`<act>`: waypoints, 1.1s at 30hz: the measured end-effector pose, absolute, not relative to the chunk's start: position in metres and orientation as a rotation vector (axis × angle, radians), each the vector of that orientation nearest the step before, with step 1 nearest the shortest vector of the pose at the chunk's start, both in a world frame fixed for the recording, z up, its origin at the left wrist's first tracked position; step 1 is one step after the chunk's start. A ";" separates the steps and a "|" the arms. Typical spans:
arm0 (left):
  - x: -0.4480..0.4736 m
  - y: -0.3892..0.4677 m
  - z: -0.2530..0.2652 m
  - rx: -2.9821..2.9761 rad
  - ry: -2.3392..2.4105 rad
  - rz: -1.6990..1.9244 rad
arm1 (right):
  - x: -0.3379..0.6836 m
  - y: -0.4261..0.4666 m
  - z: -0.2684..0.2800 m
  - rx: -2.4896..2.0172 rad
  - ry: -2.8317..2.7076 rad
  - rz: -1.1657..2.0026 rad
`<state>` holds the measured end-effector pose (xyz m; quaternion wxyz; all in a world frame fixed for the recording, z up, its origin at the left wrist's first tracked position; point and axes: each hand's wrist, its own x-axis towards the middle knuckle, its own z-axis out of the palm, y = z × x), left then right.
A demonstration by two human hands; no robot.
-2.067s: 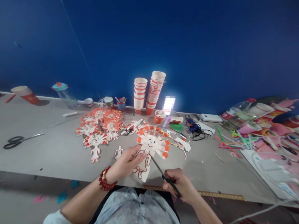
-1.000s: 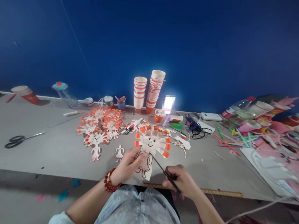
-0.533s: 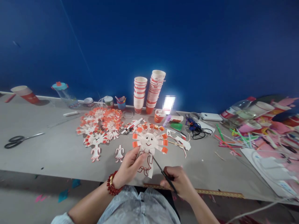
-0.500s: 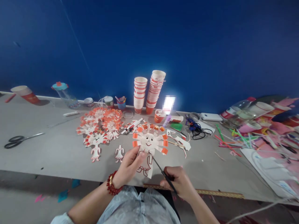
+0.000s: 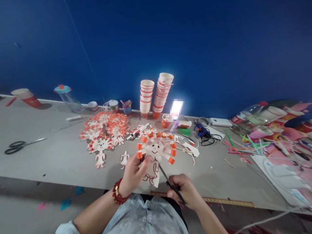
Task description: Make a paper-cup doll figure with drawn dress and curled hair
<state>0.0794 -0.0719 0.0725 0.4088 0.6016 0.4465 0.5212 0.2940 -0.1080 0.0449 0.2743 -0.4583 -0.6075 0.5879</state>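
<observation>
A paper doll [image 5: 155,149], with a drawn face, orange-tipped paper strips for hair and a dress outlined in dark red, is pinched in my left hand [image 5: 135,173] by its left side. My right hand [image 5: 184,190] grips a pair of black-handled scissors [image 5: 170,182], whose blades reach the right edge of the doll's paper near the neck and arm. Uncut white paper surrounds the drawn body. To the left lie a small cut-out dress figure [image 5: 125,160] and a finished-looking doll [image 5: 100,154], beside a pile of similar orange-and-white paper heads [image 5: 104,122].
Two tall stacks of paper cups [image 5: 162,96] stand by the blue wall. Another pair of scissors [image 5: 18,147] lies far left. Paper scraps [image 5: 188,148], a blue glue gun [image 5: 201,129] with black cord, and colourful pipe cleaners [image 5: 243,148] spread to the right. A ruler [image 5: 229,201] lies along the front edge.
The doll's head has tilted slightly, and its side strips sit at a different angle. My left hand has shifted a little to the right; the scissors remain at the paper's right edge.
</observation>
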 end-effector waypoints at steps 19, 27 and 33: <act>0.084 -0.077 0.075 1.539 1.146 1.395 | 0.281 -0.112 0.034 -1.209 -1.607 1.551; 0.089 -0.080 0.077 1.435 1.155 1.433 | 0.276 -0.116 0.027 -1.174 -1.489 1.679; 0.090 -0.080 0.077 1.410 1.136 1.418 | 0.275 -0.117 0.027 -1.142 -1.431 1.700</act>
